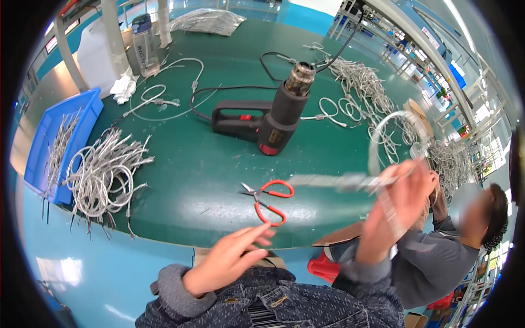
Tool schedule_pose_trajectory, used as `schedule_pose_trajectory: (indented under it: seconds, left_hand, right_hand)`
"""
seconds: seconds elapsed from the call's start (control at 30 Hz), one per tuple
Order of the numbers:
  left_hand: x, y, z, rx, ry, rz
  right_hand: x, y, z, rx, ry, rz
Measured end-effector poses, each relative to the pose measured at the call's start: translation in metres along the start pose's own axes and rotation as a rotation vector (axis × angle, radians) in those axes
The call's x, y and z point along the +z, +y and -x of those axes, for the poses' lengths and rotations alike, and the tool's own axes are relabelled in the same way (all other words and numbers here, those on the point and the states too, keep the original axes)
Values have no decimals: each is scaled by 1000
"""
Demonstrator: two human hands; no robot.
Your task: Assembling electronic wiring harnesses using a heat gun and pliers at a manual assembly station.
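My right hand (395, 205) is raised at the right over the table's near edge, smeared by motion. It is closed on a pale cable (317, 180), whose blurred length reaches left from the fingers and whose loop rises above them. Close to the near edge is my left hand (232, 257), holding nothing, its fingers loosely stretched and apart. Just beyond its fingertips lies a pair of scissors (264, 206) with red handles, blades spread. Farther back, a black heat gun (280, 120) stands on the green table (191, 175), nozzle up.
On the left are a blue tray (34, 147) with wires and a heap of grey cables (104, 175). A bottle (144, 49) stands at the back left by crumpled tissue (123, 87). More cables (361, 82) pile up at the right, where another person (437, 257) sits.
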State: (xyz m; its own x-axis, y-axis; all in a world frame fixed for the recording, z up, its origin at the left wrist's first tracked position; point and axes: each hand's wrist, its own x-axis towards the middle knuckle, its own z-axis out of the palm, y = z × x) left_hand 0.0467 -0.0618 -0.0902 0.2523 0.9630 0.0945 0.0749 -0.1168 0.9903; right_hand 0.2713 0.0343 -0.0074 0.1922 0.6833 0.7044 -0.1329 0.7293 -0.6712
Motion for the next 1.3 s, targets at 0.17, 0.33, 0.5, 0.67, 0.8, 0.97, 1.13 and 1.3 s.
schedule_pose_trajectory:
  seconds: [0.17,0.33,0.5,0.67,0.8,0.97,1.13,1.3]
  left_hand:
    - [12,14,-18,24,474,716]
    - [-16,-1,9,74,499,392]
    - [-29,12,22,113,477,306]
    - [-24,36,28,19,446,309]
    - [-12,37,22,-45,407,285]
    - [-12,30,19,133,425,-111]
    - [-11,33,16,119,429,-121]
    - [-17,31,14,64,378,-36]
  right_hand:
    - [18,26,112,58,-200,182]
    - [24,29,139,477,-450,14]
    - [3,7,101,871,-1163,105]
    - [-9,-29,72,1000,-1138,34]
    - [20,-15,77,483,-924,188]
    - [53,-1,84,442,-853,125]
    - [62,9,103,1024,-716,-320]
    - [65,7,109,1210,-681,-421]
